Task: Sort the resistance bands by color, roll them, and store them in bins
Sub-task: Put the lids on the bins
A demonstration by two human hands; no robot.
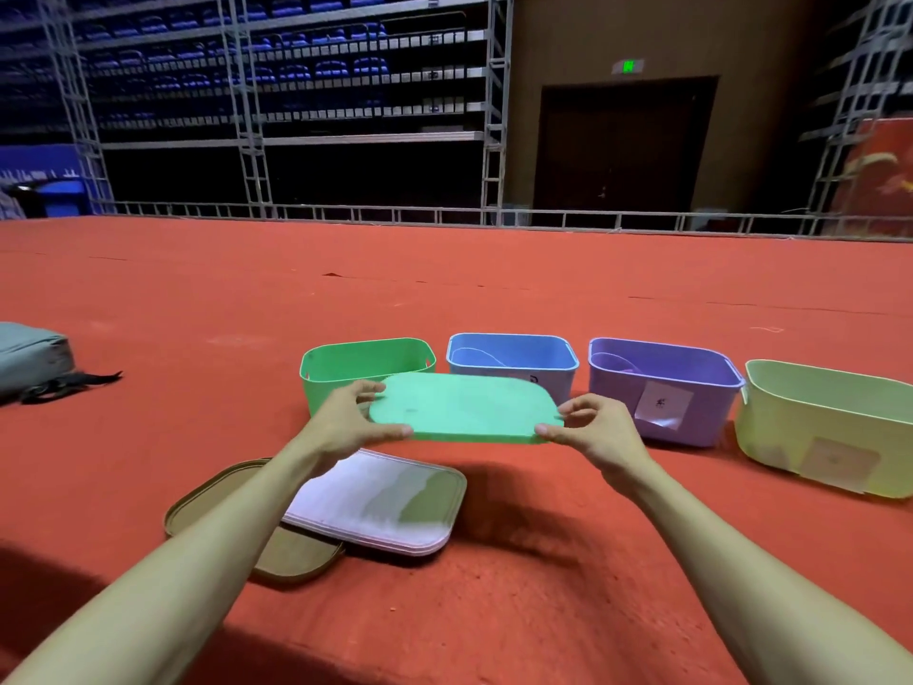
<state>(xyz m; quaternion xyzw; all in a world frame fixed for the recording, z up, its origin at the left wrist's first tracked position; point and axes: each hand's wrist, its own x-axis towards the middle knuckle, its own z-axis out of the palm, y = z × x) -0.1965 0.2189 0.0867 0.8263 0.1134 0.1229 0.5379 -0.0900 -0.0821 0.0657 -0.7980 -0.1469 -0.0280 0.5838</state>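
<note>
From my remote seat I am watching both hands holding a green lid [464, 407] level above the floor. The left hand [346, 422] is gripping its left end, thumb on the near edge and fingers curled over the far side. The right hand [598, 432] is gripping the right end the same way.

The lid is covering the front of the green bin [365, 363] and the lower left corner of the blue bin [514, 360], so the green bin's floor is staying hidden from me. A pale loop [477, 355] is showing inside the blue bin and a purple strip [615, 363] inside the purple bin [662, 383]. Both are looking like bands, but I cannot tell whether they are rolled. The yellow-green bin [830, 427] is running off the right edge, its wall hiding the inside. The left forearm is crossing over a pale lid [380, 501] that is lying overlapped on an olive lid [222, 506]. A grey bag [29, 358] is being cut off at the left.

A pale label [662, 405] on the purple bin is carrying a small dark mark I cannot read. The tan label [837, 462] on the yellow-green bin is too faint to read.

Everything is sitting on a red carpet [494, 610]. Beyond it a metal rail [395, 212], scaffolding with rows of blue seats [296, 71], and a dark door [622, 145] under a glowing green sign [628, 66] are closing off the room.
</note>
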